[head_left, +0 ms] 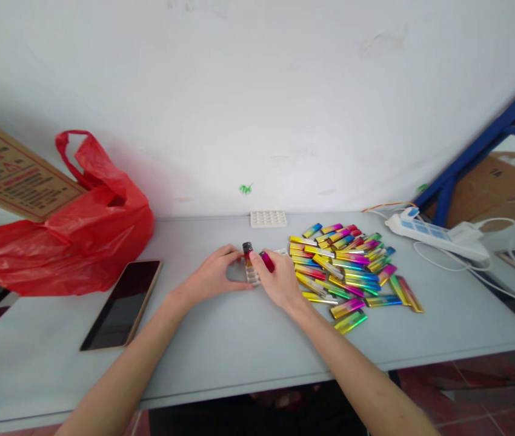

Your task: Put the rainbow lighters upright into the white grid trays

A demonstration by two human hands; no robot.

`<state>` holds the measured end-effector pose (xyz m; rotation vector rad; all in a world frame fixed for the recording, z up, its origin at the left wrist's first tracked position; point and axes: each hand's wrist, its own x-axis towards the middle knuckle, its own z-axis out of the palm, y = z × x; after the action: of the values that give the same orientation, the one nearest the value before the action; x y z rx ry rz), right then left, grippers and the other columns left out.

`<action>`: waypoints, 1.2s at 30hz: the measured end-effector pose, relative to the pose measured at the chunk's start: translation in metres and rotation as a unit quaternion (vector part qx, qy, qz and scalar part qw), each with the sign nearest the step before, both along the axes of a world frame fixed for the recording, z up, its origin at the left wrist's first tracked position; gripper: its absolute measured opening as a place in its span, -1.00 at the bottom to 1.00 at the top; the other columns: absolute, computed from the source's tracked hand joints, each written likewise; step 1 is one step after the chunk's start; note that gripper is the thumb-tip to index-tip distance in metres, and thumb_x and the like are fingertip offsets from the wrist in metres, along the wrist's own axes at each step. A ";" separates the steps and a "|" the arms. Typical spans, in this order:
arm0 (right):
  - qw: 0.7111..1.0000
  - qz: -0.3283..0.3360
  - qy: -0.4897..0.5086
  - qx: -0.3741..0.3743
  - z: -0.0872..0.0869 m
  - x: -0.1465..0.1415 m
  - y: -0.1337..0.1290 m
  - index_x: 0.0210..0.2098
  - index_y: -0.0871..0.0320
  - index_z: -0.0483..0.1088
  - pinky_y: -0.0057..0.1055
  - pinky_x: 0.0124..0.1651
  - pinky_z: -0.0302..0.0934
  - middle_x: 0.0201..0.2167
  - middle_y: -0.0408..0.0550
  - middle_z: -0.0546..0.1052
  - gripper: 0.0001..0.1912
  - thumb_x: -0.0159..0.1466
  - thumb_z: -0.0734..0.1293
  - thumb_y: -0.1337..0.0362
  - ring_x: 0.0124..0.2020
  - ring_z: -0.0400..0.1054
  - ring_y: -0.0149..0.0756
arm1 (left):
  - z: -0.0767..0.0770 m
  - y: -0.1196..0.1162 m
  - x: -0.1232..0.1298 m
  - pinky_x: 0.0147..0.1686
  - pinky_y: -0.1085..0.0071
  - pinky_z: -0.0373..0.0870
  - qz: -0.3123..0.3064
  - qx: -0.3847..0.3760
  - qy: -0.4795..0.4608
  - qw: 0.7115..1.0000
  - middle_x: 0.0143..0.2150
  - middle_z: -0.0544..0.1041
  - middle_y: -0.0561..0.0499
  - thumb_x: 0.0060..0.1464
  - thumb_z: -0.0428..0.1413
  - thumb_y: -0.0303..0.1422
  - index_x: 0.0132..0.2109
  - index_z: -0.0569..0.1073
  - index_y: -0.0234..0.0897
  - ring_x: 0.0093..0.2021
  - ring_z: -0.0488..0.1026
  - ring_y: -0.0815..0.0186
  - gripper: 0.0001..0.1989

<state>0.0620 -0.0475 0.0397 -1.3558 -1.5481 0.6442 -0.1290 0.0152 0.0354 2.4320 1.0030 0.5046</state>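
Observation:
My left hand [214, 274] curves along the left edge of a small white tray [252, 277] with rows of slots, steadying it between fingers and thumb. Two dark-topped lighters [247, 249] stand upright in the tray's far left corner. In my right hand [280, 278], closed over the tray, is a magenta lighter [266, 261], pinched between thumb and fingers. That hand hides much of the tray's right side. Just right of it lies a loose pile of shiny lighters [352, 275] in yellow, blue, pink, red and green.
A second white slotted tray [268, 218] rests against the wall. At left are a tablet [121, 306], a red plastic bag [116, 242] and a cardboard box [16, 169]. A power strip [439, 235] with white cables sits at right, near a blue metal frame [480, 148].

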 end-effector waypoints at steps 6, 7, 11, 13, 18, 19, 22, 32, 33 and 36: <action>0.999 -0.012 -0.032 0.007 -0.002 0.000 -0.001 -0.58 0.08 0.16 -0.37 -0.39 -0.11 -0.66 -0.26 0.22 -0.57 0.39 0.25 0.10 -0.55 0.08 -0.38 | -0.001 0.000 -0.001 -0.07 0.22 0.45 -0.001 0.006 -0.001 1.000 -0.09 0.48 -0.07 -0.03 0.35 0.11 -0.09 0.52 -0.23 -0.10 0.48 0.09 -0.45; 0.999 -0.014 -0.041 0.003 -0.003 0.000 -0.001 -0.57 0.08 0.16 -0.37 -0.39 -0.10 -0.65 -0.25 0.23 -0.59 0.38 0.25 0.13 -0.55 0.09 -0.37 | -0.001 0.000 -0.001 -0.07 0.22 0.45 -0.002 0.005 -0.004 1.000 -0.09 0.49 -0.07 -0.03 0.35 0.11 -0.09 0.52 -0.23 -0.10 0.48 0.10 -0.45; 0.997 -0.010 -0.075 -0.011 -0.005 -0.001 -0.002 -0.50 0.07 0.25 -0.37 -0.37 -0.06 -0.61 -0.21 0.32 -0.67 0.39 0.25 0.15 -0.53 0.17 -0.33 | 0.001 -0.001 0.000 -0.07 0.22 0.45 -0.005 0.001 -0.014 1.000 -0.10 0.50 -0.07 -0.02 0.34 0.10 -0.12 0.54 -0.22 -0.10 0.47 0.11 -0.48; 0.997 -0.003 -0.077 -0.017 -0.005 -0.001 -0.003 -0.41 0.07 0.32 -0.38 -0.36 -0.02 -0.58 -0.20 0.38 -0.68 0.43 0.24 0.07 -0.50 0.25 -0.30 | 0.002 -0.001 0.001 -0.08 0.20 0.46 -0.002 0.002 -0.012 1.000 -0.11 0.50 -0.07 -0.02 0.34 0.10 -0.13 0.54 -0.22 -0.11 0.48 0.10 -0.48; 0.998 0.020 -0.057 0.011 -0.005 0.005 -0.002 -0.13 0.09 0.38 -0.39 -0.25 0.17 -0.36 -0.10 0.54 -0.70 0.47 0.23 -0.01 -0.33 0.42 -0.22 | 0.000 -0.001 0.000 -0.05 0.18 0.47 0.001 0.002 -0.006 1.000 -0.09 0.50 -0.09 -0.03 0.35 0.09 -0.10 0.53 -0.23 -0.09 0.49 0.07 -0.46; 0.997 0.026 -0.062 0.029 -0.004 0.007 -0.001 -0.11 0.10 0.38 -0.38 -0.20 0.20 -0.30 -0.07 0.55 -0.72 0.49 0.22 0.02 -0.27 0.43 -0.21 | 0.000 -0.001 0.000 -0.04 0.18 0.47 -0.001 0.002 -0.007 1.000 -0.08 0.50 -0.09 -0.03 0.35 0.09 -0.09 0.53 -0.24 -0.08 0.49 0.07 -0.46; 0.992 0.028 -0.090 0.085 -0.001 0.015 0.002 -0.18 0.11 0.42 -0.34 -0.07 0.24 -0.21 0.00 0.52 -0.74 0.49 0.23 0.08 -0.17 0.41 -0.19 | -0.001 -0.001 -0.001 0.00 0.17 0.46 -0.005 0.001 -0.012 1.000 -0.04 0.50 -0.10 -0.03 0.36 0.09 -0.05 0.53 -0.24 -0.04 0.48 0.05 -0.44; 0.989 0.038 -0.136 0.038 0.000 0.025 0.006 -0.31 0.10 0.38 -0.35 -0.25 0.14 -0.42 -0.09 0.52 -0.64 0.50 0.23 0.00 -0.36 0.39 -0.24 | -0.003 0.001 -0.003 0.03 0.15 0.45 -0.005 -0.008 -0.008 1.000 -0.03 0.51 -0.11 -0.05 0.37 0.09 0.04 0.53 -0.21 0.00 0.48 0.02 -0.37; 0.989 0.049 -0.138 0.030 -0.001 0.025 0.007 -0.29 0.10 0.39 -0.36 -0.25 0.14 -0.39 -0.08 0.54 -0.65 0.50 0.23 0.01 -0.34 0.41 -0.23 | -0.004 0.001 -0.003 0.03 0.16 0.44 -0.006 -0.007 -0.008 1.000 -0.03 0.51 -0.11 -0.05 0.37 0.10 0.04 0.53 -0.21 0.00 0.48 0.02 -0.38; 0.984 0.092 -0.154 0.015 -0.004 0.026 0.008 -0.22 0.10 0.39 -0.36 -0.23 0.17 -0.34 -0.07 0.58 -0.69 0.51 0.22 0.03 -0.30 0.46 -0.22 | -0.005 0.001 -0.003 0.03 0.16 0.44 -0.007 -0.002 -0.010 1.000 -0.03 0.51 -0.10 -0.05 0.36 0.11 0.03 0.54 -0.19 0.00 0.48 0.02 -0.38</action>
<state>0.0876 -0.0393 0.0354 -1.3472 -1.9397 0.5378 -0.1317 0.0163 0.0302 2.4237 0.9776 0.5221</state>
